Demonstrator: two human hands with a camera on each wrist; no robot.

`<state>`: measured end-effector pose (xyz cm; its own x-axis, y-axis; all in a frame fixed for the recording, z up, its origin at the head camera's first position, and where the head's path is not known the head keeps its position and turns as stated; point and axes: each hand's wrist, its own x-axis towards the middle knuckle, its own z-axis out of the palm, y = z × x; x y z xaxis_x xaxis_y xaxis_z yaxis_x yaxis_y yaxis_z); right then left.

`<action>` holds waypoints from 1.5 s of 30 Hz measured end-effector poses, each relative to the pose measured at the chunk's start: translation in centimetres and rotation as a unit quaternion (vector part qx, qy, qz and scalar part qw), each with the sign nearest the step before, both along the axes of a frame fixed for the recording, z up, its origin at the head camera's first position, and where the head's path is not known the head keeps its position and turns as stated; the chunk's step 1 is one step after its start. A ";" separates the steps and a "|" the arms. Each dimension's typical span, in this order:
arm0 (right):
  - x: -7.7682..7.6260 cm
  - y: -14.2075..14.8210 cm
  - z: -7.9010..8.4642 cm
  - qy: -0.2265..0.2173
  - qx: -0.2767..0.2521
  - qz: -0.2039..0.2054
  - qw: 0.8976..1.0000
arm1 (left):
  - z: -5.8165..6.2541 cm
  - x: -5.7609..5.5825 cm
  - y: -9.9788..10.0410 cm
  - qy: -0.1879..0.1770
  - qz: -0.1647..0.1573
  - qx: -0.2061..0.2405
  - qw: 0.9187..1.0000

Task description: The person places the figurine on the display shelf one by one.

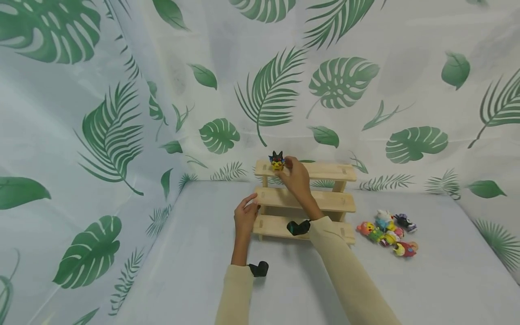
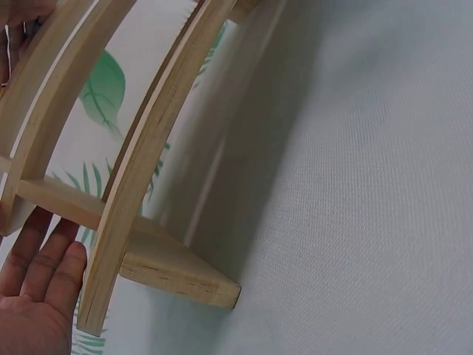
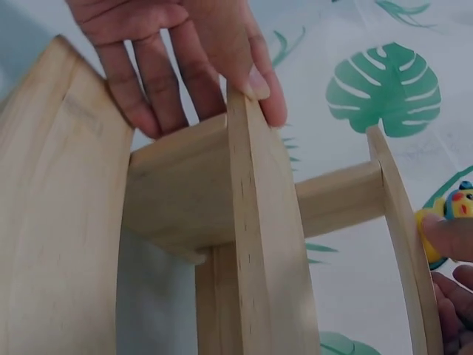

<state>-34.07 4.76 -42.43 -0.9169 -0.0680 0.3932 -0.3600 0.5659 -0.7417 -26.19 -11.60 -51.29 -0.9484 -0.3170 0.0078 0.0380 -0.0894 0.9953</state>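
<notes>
A three-tier wooden display stand (image 1: 333, 201) stands against the back wall. On the left end of its top tier is a small toy figurine (image 1: 277, 162), yellow-faced with black pointed ears and blue sides. My right hand (image 1: 298, 179) holds this figurine from its right side, thumb and fingers around it. Part of the figurine's yellow and blue body shows at the right wrist view's edge. My left hand (image 1: 245, 217) grips the left end of the middle tier, with its thumb and forefinger (image 3: 273, 103) at the board and the other fingers spread by the side support.
Several colourful toy figurines (image 1: 390, 230) lie in a pile right of the stand. A pale cloth (image 1: 195, 253) covers the table. Leaf-printed sheets (image 1: 280, 40) rise behind and on the left. A black wrist device (image 1: 258, 269) juts from each sleeve.
</notes>
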 end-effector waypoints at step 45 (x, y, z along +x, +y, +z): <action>12.8 10.5 -0.3 0.015 -0.162 -0.026 0.986 | 3.5 1.4 0.6 -0.001 -0.009 -0.023 1.000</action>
<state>-21.24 15.23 -42.74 -0.9035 0.1121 0.4138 -0.3614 0.3198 -0.8758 -24.83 -10.98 -47.83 -0.9540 -0.2992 0.0202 0.0347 -0.0433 0.9985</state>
